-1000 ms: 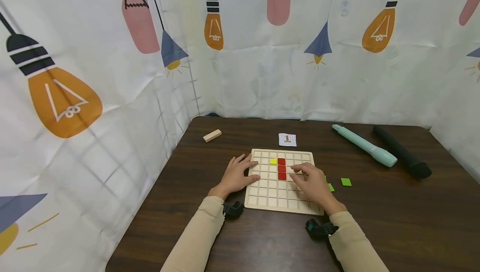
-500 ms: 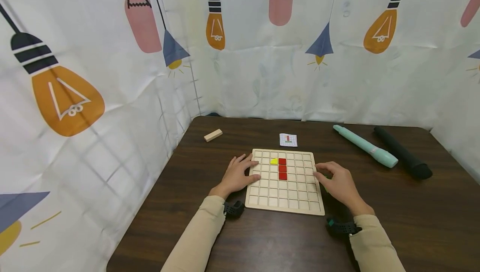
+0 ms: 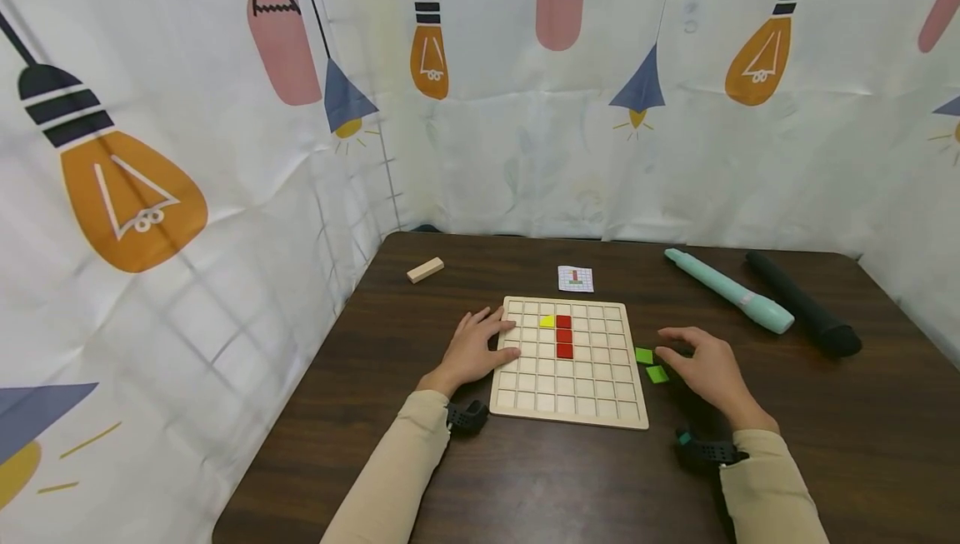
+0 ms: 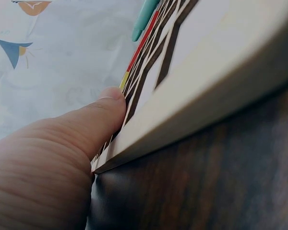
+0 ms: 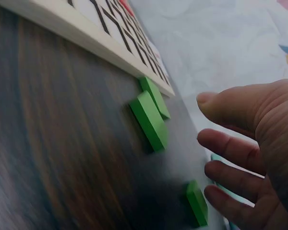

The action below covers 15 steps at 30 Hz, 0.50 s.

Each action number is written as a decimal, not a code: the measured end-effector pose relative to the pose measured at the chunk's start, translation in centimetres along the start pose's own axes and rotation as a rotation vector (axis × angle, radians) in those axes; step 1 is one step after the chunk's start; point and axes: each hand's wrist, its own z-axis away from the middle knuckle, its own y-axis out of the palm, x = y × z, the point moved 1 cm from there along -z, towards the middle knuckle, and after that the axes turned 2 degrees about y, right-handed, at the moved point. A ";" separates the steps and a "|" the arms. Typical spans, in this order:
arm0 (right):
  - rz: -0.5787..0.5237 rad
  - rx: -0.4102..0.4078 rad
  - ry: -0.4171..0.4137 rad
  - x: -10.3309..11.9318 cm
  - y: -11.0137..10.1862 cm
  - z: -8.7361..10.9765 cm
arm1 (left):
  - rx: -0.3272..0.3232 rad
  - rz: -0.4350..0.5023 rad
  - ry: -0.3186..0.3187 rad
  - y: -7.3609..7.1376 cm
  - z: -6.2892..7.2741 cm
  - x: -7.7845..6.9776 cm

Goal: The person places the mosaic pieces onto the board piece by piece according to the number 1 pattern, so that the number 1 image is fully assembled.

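Note:
My left hand (image 3: 472, 351) rests on the left edge of a wooden grid board (image 3: 528, 386), its fingers spread and thumb on the rim. A yellow tile (image 3: 547, 321) lies in the board beside a column of three red tiles (image 3: 564, 336). Right of the board, my right hand (image 3: 708, 365) hovers over the table, thumb and fingers apart and holding nothing. Two green tiles, one (image 3: 644, 356) by the board's edge and another (image 3: 657, 374) close below it, lie left of that hand. A third green tile (image 5: 197, 203) shows near its fingers in the right wrist view; the hand hides it in the head view.
Behind the board lies a small card (image 3: 575, 279) printed with a coloured grid pattern. A wooden block (image 3: 425, 270) is at the back left. Back right are a mint-green tube-like object (image 3: 731, 290) and a black cylinder (image 3: 806, 304). A printed curtain (image 3: 510, 161) hangs behind the table.
From above the board, my right hand has moved rightward past its edge and beyond two green tiles, which now show uncovered. The left hand stays in place.

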 end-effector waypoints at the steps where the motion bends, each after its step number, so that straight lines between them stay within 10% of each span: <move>1: 0.003 -0.001 0.009 -0.1 -0.1 0.0 | -0.002 0.000 0.001 0.0 0.0 0.0; 15: 0.042 -0.010 0.093 -2.3 -1.7 0.2 | -0.007 -0.008 0.000 0.2 -0.1 0.1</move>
